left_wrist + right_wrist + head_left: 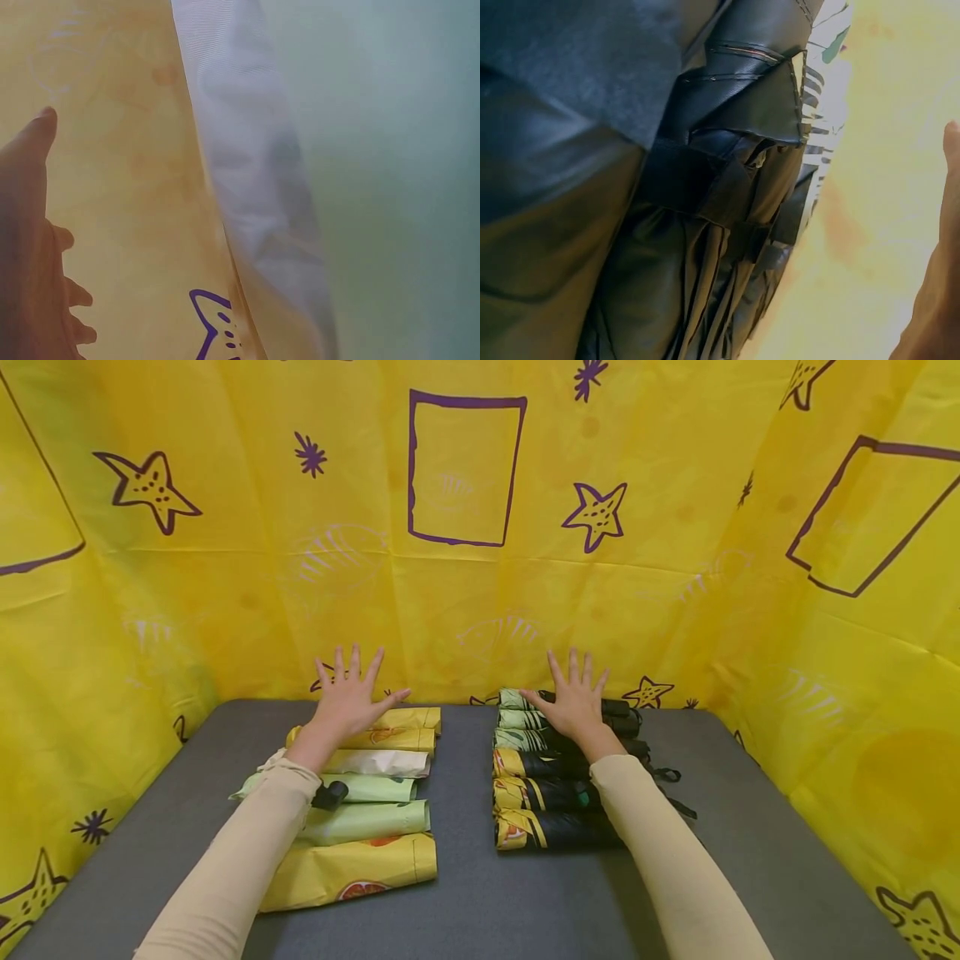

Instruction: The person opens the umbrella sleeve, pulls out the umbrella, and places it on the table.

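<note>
1. as far as shows, the laying-out looks done: six fabric sleeves [375, 820] line the left side of the grey table [465, 910], six furled umbrellas [555, 831] the right, a bare strip between the rows.
2. the umbrellas lie outside the sleeves; nothing seems out of row, and whether anything remains cannot be told.
3. the left hand [347, 703] is spread over the far end of the sleeves, the right hand [573, 703] likewise over the far umbrellas; neither grips anything, and contact is unclear.
4. the sleeves are thin, creased, flattish tubes with stitched hems: three yellow, some citrus-printed, one white, two pale green.
5. the umbrellas are compact rolls of glossy black, pleated cloth with patterned ends, three green-striped, three yellow; dark straps [667, 774] trail loose.
6. behind hangs a smooth, softly rippled yellow curtain [645, 610] printed with starfish.
</note>
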